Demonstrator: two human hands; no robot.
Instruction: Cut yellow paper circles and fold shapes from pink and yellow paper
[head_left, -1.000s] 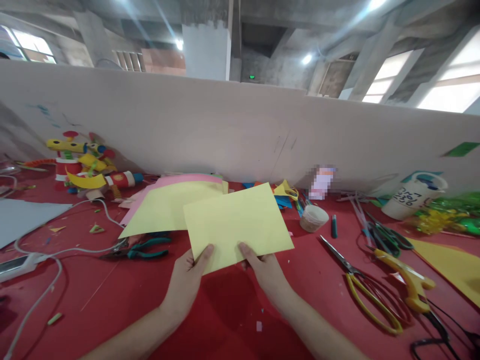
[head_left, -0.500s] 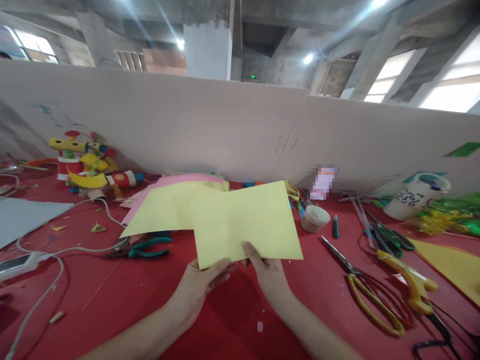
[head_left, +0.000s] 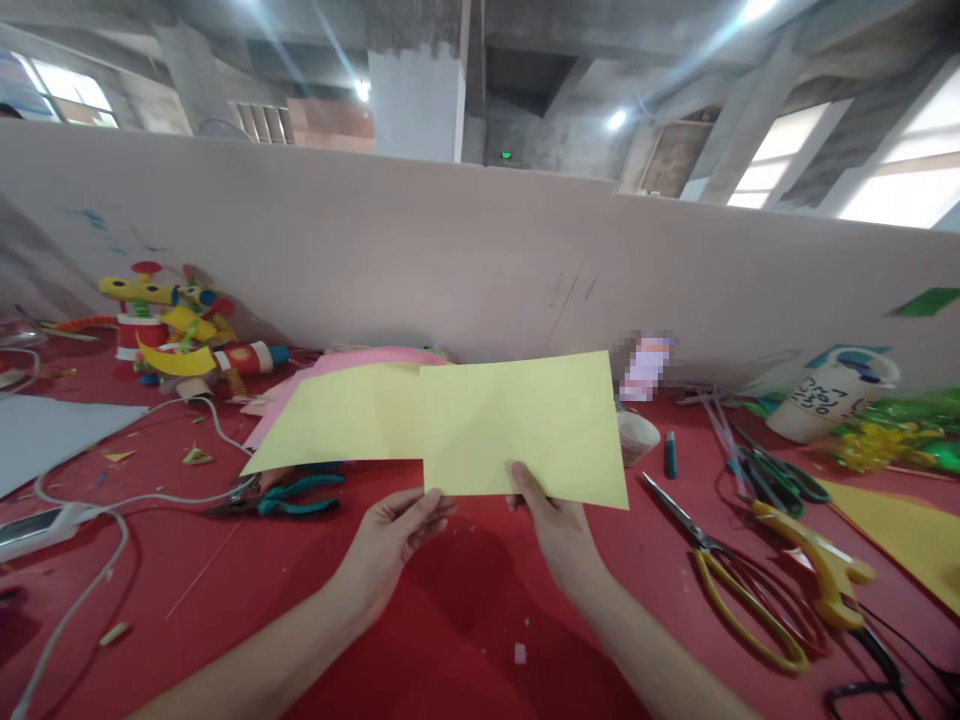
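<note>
A rectangular sheet of pale yellow paper (head_left: 525, 425) is raised above the red table between my two hands. My right hand (head_left: 551, 515) pinches its lower edge, thumb on the near face and fingers behind. At the sheet's lower left corner, my left hand (head_left: 405, 520) is closed with its thumb and fingertips on the edge. Behind the held sheet lies another yellow sheet (head_left: 341, 415), on top of pink paper (head_left: 375, 356); the held sheet hides part of this stack.
Pliers with teal handles (head_left: 300, 494) lie left of my hands. On the right are yellow-handled scissors (head_left: 720, 570), a yellow glue gun (head_left: 825, 565), a teal cutter (head_left: 670, 455) and a small white cup (head_left: 639, 437). Paper toys (head_left: 180, 320) stand at the back left by the white partition (head_left: 450, 260).
Both hands have shifted the held sheet, my right hand rightward and slightly up. The sheet now sits more level and covers part of the white cup.
</note>
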